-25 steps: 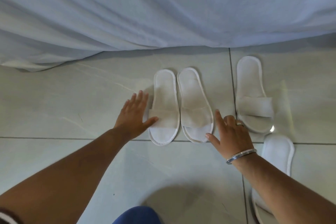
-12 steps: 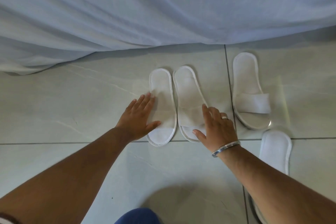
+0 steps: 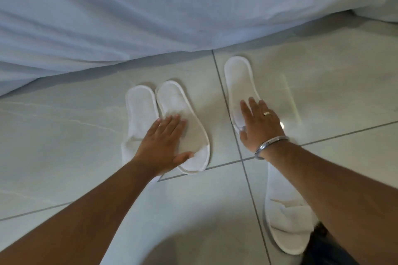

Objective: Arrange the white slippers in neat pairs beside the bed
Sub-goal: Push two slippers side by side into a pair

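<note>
Left pair done-ish: two slippers side by side, touching, long axes running near-to-far toward the bed sheet (image 3: 150, 17). Left hand (image 3: 160, 144) lies flat, fingers spread, palm down across the straps of the left slipper (image 3: 139, 112) and its partner (image 3: 183, 114), pressing rather than gripping anything. Right hand (image 3: 259, 123) also flat and spread, resting on the strap end of the third slipper (image 3: 238, 79), which lies right of the grout line, long axis also near-to-far, heel end close to the sheet. Key relation: the fourth slipper (image 3: 286, 221) sits near and slightly right of the third, in line behind it rather than beside it, under the right forearm, so the right hand is the closer one and would have to draw back toward the body to fetch it. Likely next step is sliding it up alongside the third. Hidden: forearm covers the fourth slipper's far end; strap of the third is under the palm; the left slipper's near end is under the left wrist. Tile floor (image 3: 64, 135) glossy, glare spot by the right hand.
</note>
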The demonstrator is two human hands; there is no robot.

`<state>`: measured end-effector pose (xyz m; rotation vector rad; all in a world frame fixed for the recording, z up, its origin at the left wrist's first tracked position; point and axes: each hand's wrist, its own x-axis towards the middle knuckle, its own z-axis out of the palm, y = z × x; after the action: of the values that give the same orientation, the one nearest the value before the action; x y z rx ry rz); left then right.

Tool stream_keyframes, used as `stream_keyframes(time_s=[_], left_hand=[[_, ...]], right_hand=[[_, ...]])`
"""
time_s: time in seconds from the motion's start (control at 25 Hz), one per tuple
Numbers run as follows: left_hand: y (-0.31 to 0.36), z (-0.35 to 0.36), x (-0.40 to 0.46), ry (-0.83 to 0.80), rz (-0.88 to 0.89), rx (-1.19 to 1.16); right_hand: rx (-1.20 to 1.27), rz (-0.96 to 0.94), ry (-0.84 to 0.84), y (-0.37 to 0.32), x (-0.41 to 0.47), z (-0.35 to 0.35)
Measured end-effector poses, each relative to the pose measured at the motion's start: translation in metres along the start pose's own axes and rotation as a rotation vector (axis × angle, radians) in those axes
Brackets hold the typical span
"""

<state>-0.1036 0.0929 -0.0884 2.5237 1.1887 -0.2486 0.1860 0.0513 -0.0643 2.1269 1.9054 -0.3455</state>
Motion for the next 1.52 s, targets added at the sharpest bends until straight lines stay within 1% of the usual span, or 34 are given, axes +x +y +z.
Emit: stream_keyframes(time_s=[0.08, 0.16, 0.28, 0.4, 0.52, 0.72, 0.92, 1.04, 1.12, 1.16, 1.24, 1.28, 1.32, 1.36, 1.4, 1.44, 1.52], left_hand=[[0.008, 0.001, 0.015, -0.042, 0.000, 0.019], [0.008, 0.001, 0.023, -0.051, 0.011, 0.050], [0.011, -0.005, 0.044, -0.053, 0.042, 0.060], [0.019, -0.014, 0.072, -0.035, 0.021, 0.033], [0.038, -0.018, 0.097, -0.021, 0.014, 0.019], [0.109, -0.009, 0.153, -0.001, 0.065, -0.028], [0.202, -0.001, 0.221, -0.009, 0.113, -0.053], [0.253, 0.001, 0.251, -0.017, 0.067, -0.086], [0.268, 0.000, 0.260, -0.023, 0.034, -0.108], [0.267, 0.000, 0.261, -0.019, 0.032, -0.113], [0.250, -0.003, 0.247, 0.011, 0.042, -0.141], [0.234, -0.006, 0.234, 0.025, 0.046, -0.140], [0.212, -0.009, 0.217, 0.024, 0.049, -0.118], [0.188, -0.013, 0.197, 0.000, 0.043, -0.075], [0.160, -0.015, 0.175, -0.025, 0.028, -0.031], [0.130, -0.018, 0.152, -0.047, 0.000, 0.007], [0.070, -0.024, 0.103, -0.071, -0.073, 0.054]], right_hand=[[-0.013, 0.070, -0.088, 0.026, 0.004, 0.003], [0.021, 0.091, -0.132, 0.035, 0.007, 0.008], [0.086, 0.107, -0.132, 0.043, 0.010, 0.013], [0.125, 0.126, -0.127, 0.058, 0.013, 0.014], [0.140, 0.206, -0.166, 0.087, 0.018, 0.009], [0.062, 0.250, -0.239, 0.163, 0.014, 0.006], [-0.030, 0.218, -0.259, 0.235, 0.018, 0.006], [-0.036, 0.237, -0.273, 0.268, 0.023, 0.007], [-0.041, 0.280, -0.213, 0.278, 0.023, 0.008], [-0.058, 0.285, -0.126, 0.276, 0.021, 0.009], [-0.034, 0.211, 0.107, 0.253, 0.008, 0.010], [0.012, 0.101, 0.215, 0.236, -0.003, 0.011], [0.052, -0.063, 0.286, 0.215, -0.017, 0.014], [0.069, -0.254, 0.292, 0.193, -0.035, 0.019], [0.071, -0.434, 0.261, 0.171, -0.055, 0.027], [0.050, -0.562, 0.188, 0.153, -0.075, 0.037], [0.008, -0.654, 0.003, 0.127, -0.104, 0.055]])
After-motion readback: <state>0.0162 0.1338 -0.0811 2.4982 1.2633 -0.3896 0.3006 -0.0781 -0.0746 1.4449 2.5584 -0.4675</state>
